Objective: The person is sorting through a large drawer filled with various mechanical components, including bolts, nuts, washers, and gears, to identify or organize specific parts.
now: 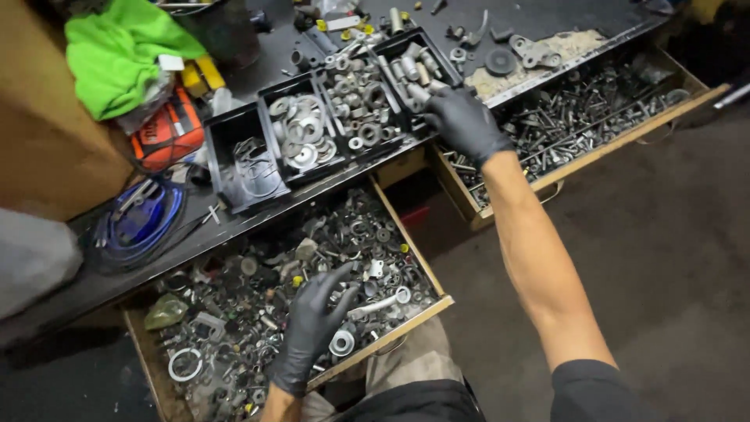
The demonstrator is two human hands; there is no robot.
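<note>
I am sorting hardware, by my reckoning. My left hand (312, 324) hovers with fingers spread and empty over the near drawer (426, 309), washers just under my fingertips. My right hand (462, 119), arm stretched forward, curls loosely at the tray (221, 160) corner, bolts (410, 74) under the fingers; whether it grips anything I cannot tell. Next needs a careful pinch.

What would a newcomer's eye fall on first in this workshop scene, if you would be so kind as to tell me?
Most striking are the two black-gloved hands: the left hand spread over the open wooden drawer heaped with washers, nuts and scrap metal, the right hand reaching to the black divided tray of sorted washers on the dark workbench. Next comes the bright green cloth at the top left, above an orange tool.
</note>
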